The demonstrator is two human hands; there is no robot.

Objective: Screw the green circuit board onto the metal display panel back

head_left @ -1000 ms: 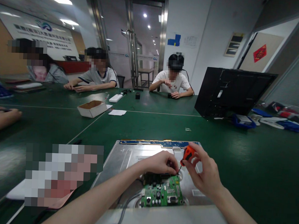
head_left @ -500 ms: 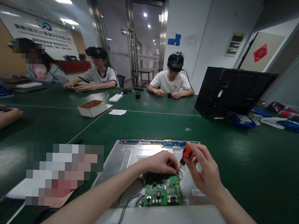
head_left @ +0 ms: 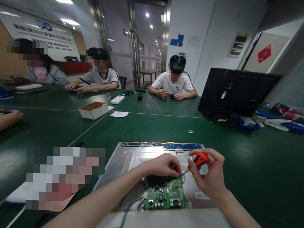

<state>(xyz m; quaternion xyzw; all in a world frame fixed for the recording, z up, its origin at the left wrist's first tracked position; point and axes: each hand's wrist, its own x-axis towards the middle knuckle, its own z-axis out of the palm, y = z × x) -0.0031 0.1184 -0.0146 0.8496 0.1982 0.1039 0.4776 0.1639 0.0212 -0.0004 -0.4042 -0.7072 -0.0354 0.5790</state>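
A screwdriver (head_left: 201, 158) with an orange and black handle is gripped by the fingers of my right hand (head_left: 213, 177). It leans to the right, and its thin shaft runs down to the upper right corner of a green circuit board (head_left: 165, 194). At that same corner, beside the tip, the fingers of my left hand (head_left: 164, 165) are pinched together; what they hold, if anything, is hidden. The board lies on a silver metal panel (head_left: 129, 158), which has a narrow blue circuit strip (head_left: 143, 145) along its far edge. A grey cable (head_left: 128, 209) runs from the board's left side.
On the green table (head_left: 151, 129) stand an open white box (head_left: 92, 112) and a large black monitor (head_left: 234, 93). Blue-and-white gloves (head_left: 283, 125) lie at right. A pixelated pink and white item (head_left: 67, 177) is at left. Several people sit around the table.
The screwdriver handle has tilted down to the right, from nearly upright to a slant, with my right hand following. My left hand stays put. Across the table, one person's hand has moved slightly.
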